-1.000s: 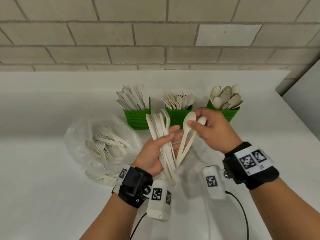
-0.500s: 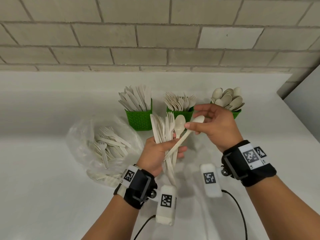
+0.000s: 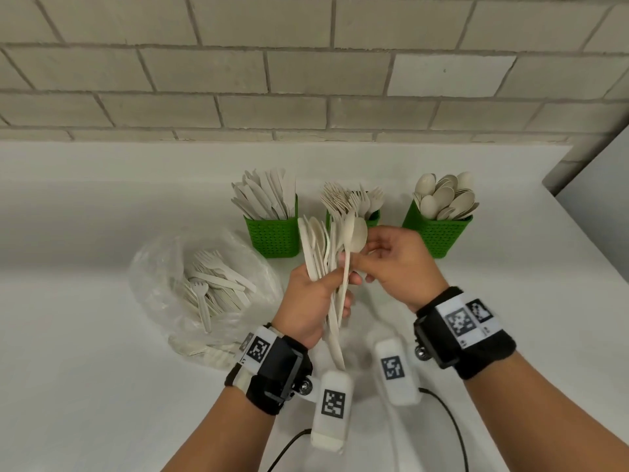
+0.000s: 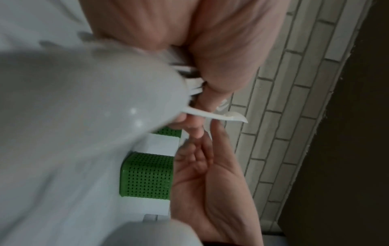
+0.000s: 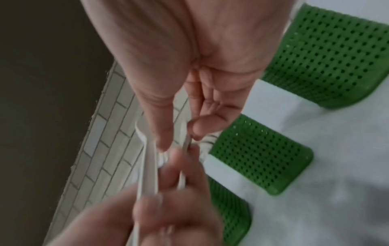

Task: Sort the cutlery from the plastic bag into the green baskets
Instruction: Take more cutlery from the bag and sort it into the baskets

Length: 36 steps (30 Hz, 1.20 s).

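Note:
My left hand (image 3: 340,289) grips a fanned bundle of pale cutlery (image 3: 316,253) upright over the table, with handles pointing down toward the wrist. My right hand (image 3: 352,262) meets it from the right, and its thumb and fingers pinch a spoon (image 3: 355,233) that stands upright against the bundle. Behind stand three green baskets: knives (image 3: 272,238), forks (image 3: 373,219), which is mostly hidden by the hands, and spoons (image 3: 439,233). The clear plastic bag (image 3: 204,294) with several forks and other pieces lies at the left. The left wrist view shows the spoon (image 4: 231,117) between both hands.
A brick wall (image 3: 306,80) runs along the back of the white table (image 3: 102,386). Black cables (image 3: 452,430) trail from the wrist cameras near the front edge. A grey panel (image 3: 599,185) stands at the far right.
The right hand swung its spoon from a slant to upright and brought it left against the bundle. The left hand kept its grip, shifting slightly.

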### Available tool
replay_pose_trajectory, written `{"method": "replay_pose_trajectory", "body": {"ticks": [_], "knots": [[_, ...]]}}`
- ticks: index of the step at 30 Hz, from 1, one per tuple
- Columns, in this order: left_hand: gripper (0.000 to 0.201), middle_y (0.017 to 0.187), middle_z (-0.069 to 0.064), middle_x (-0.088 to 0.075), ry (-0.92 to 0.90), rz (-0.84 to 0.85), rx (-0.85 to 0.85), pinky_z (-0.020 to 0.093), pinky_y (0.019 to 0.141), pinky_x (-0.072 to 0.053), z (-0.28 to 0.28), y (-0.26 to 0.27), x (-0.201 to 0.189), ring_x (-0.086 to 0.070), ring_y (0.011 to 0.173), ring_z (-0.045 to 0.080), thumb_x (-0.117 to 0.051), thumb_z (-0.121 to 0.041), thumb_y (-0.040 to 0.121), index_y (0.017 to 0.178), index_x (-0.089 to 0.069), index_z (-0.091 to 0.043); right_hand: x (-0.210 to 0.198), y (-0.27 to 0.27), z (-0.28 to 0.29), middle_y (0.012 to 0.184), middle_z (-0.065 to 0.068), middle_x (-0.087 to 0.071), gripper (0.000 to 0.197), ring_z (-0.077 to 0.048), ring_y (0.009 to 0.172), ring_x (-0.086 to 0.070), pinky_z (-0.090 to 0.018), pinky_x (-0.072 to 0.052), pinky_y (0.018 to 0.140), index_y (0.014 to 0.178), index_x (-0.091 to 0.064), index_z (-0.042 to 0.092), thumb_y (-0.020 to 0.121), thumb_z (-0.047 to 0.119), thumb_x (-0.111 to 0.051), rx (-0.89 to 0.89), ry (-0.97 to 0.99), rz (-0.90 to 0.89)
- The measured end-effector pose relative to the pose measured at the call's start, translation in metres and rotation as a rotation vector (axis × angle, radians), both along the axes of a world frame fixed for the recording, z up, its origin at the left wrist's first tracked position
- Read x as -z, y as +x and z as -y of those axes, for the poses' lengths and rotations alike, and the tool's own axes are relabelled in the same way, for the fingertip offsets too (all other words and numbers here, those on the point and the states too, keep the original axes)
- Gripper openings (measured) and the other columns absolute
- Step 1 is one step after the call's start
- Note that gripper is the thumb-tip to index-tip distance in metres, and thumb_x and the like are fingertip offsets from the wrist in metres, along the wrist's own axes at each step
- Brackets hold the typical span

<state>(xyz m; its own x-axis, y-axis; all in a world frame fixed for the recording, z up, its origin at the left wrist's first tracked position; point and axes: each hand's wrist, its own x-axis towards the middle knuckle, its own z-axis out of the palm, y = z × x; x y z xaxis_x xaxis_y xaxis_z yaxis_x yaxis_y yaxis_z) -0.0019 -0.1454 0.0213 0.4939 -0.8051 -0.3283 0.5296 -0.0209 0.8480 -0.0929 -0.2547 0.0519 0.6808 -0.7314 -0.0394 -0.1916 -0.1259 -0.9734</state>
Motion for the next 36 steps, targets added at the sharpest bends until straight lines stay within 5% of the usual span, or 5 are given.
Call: {"method": "replay_pose_trajectory", "body": {"ticks": [7,12,18,22,36], "knots": [[0.006,0.068,0.007,-0.059,0.063,-0.088,-0.019,0.018,0.04,-0.031,-0.002,0.003,0.001,-0.038,0.042,0.012,-0.056,-0.003,0.094,0.094,-0.059,-0.008,0.003,0.004,-0.008,0.099,-0.001,-0.054,0.043,-0.009,0.07,-0.05,-0.014,-0.046,0.071,0.122,-0.061,0.025,0.083,0.01,-0.072,0.092,-0.155,0.081],[0.014,0.058,0.003,-0.058,0.103,-0.053,-0.023,0.019,0.04,-0.033,0.001,-0.003,0.002,-0.041,0.043,0.013,-0.05,0.001,0.096,0.093,-0.062,-0.003,0.002,0.01,-0.02,0.063,0.002,-0.054,0.009,-0.013,0.054,-0.05,-0.036,-0.055,0.058,0.079,-0.067,0.022,0.083,0.023,-0.076,-0.074,-0.132,0.057],[0.015,0.066,0.009,-0.066,0.073,-0.015,0.027,0.022,0.041,-0.04,-0.005,0.0,0.002,-0.048,0.047,0.017,-0.053,0.0,0.094,0.092,-0.068,-0.001,0.001,0.006,-0.013,0.05,-0.012,-0.056,0.034,-0.014,0.04,-0.046,-0.023,-0.042,0.045,0.07,-0.06,-0.007,0.081,0.021,-0.076,-0.136,0.027,0.093],[0.018,0.082,0.014,-0.073,0.048,-0.034,-0.037,0.038,0.06,-0.056,-0.007,0.007,0.005,-0.067,0.065,0.027,-0.059,-0.006,0.094,0.111,-0.064,-0.001,-0.012,-0.002,0.001,0.041,-0.004,-0.051,0.04,-0.014,0.035,-0.045,-0.022,-0.038,0.041,0.053,-0.052,0.009,0.067,0.037,-0.076,-0.037,0.011,0.099],[0.02,0.099,0.022,-0.072,-0.056,0.028,0.091,0.04,0.063,-0.06,-0.008,0.007,0.005,-0.071,0.073,0.033,-0.059,-0.006,0.094,0.111,-0.066,-0.001,0.014,0.003,0.005,0.05,0.006,-0.058,0.025,-0.002,0.043,-0.049,-0.017,-0.04,0.047,0.068,-0.062,0.015,0.091,0.025,-0.064,-0.076,-0.129,0.012]]}}
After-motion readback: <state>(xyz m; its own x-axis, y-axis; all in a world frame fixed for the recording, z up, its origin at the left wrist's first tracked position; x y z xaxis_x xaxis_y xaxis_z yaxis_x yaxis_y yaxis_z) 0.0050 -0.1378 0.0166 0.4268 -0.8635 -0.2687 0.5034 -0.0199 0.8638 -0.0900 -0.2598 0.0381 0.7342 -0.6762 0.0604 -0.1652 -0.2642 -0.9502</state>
